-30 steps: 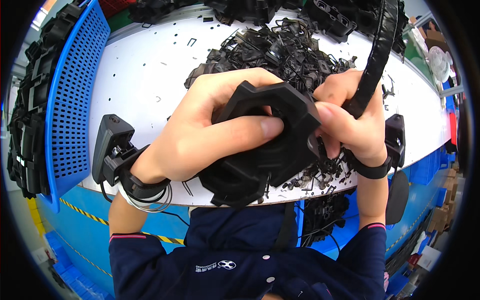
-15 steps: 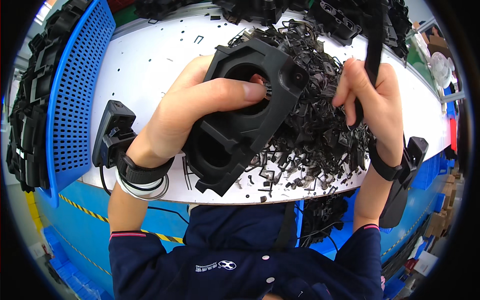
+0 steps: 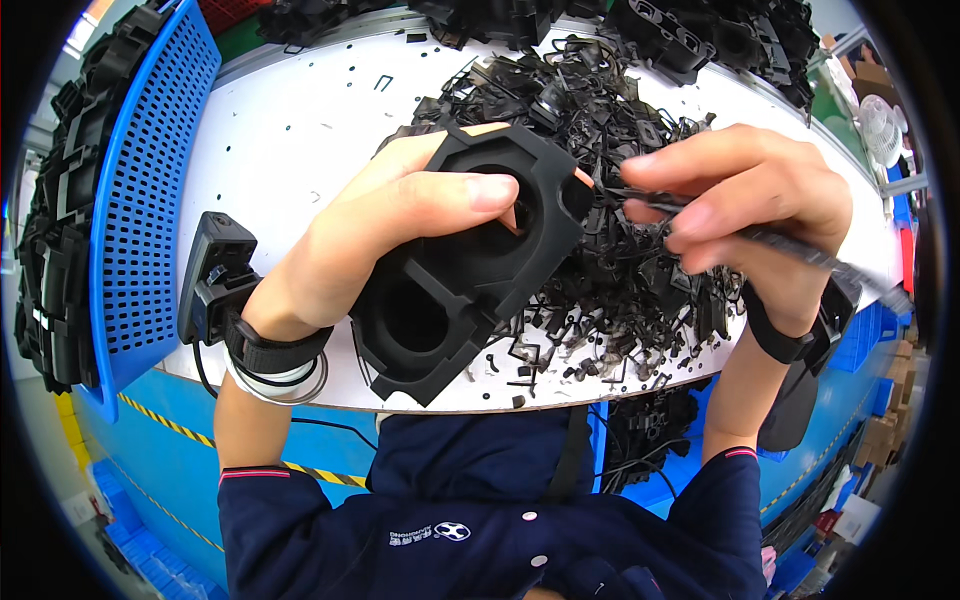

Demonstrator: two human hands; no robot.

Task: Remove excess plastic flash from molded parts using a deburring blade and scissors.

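Observation:
In my left hand (image 3: 390, 220) is a black moulded plastic part with two round wells (image 3: 530, 270), resembling a cup holder, tilted above the white table. My thumb reaches into the upper well, and a fingertip shows at the part's far right edge. My right hand (image 3: 770, 195), to the right, has its fingers closed around a long, thin dark tool (image 3: 790, 248). Motion blurs the tool, so I cannot tell its exact kind; its tip end points toward the part's upper right edge.
A heap of black plastic scraps (image 3: 650, 270) covers the middle of the white table (image 3: 270, 160). On the left stands a blue perforated basket (image 3: 150, 210) beside stacked black parts (image 3: 60, 230). More black mouldings (image 3: 680, 40) line the far edge. Devices are strapped to both wrists.
The tool has swung from upright to nearly level, and my right hand has turned with it. My left hand has tilted the black part and shifted it slightly left and nearer.

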